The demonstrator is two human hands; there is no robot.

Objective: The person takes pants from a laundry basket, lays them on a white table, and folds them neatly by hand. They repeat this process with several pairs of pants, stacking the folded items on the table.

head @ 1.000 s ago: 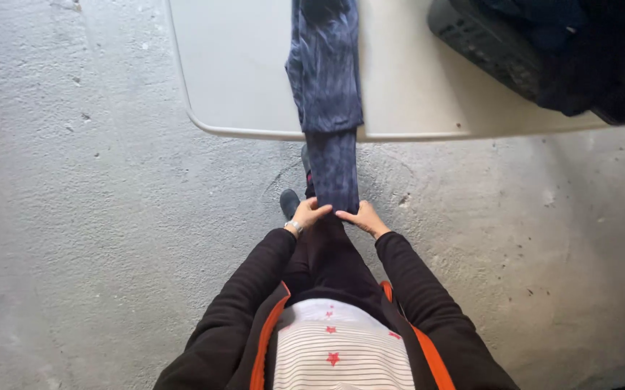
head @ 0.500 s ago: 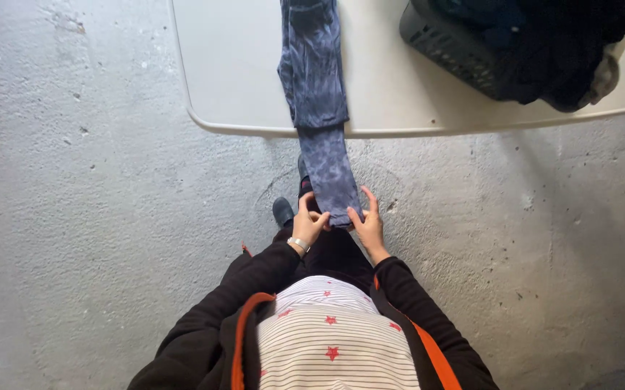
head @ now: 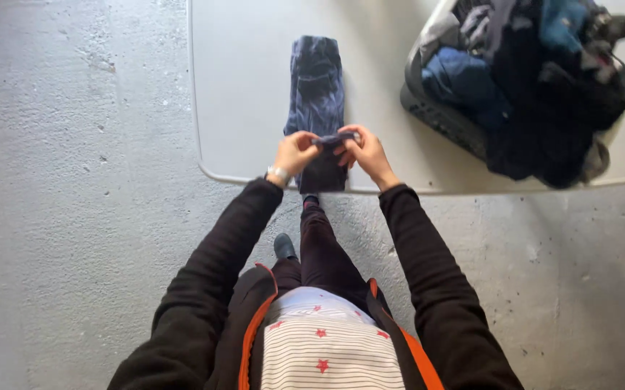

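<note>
A pair of dark blue patterned trousers (head: 317, 87) lies lengthwise on the white table (head: 240, 108). My left hand (head: 295, 152) and my right hand (head: 361, 150) both grip the trousers' lower end, lifted above the table's near edge. The gripped end is folded up toward the rest of the cloth, with a short dark part hanging below the hands. A watch sits on my left wrist.
A dark laundry basket (head: 464, 123) heaped with dark and blue clothes stands on the table's right side. Grey concrete floor (head: 74, 202) surrounds the table. My dark shoe (head: 283, 245) is on the floor below the table edge.
Both hands have raised the trousers' hanging end from near my knees up to the table's edge. The view has shifted so more of the basket shows.
</note>
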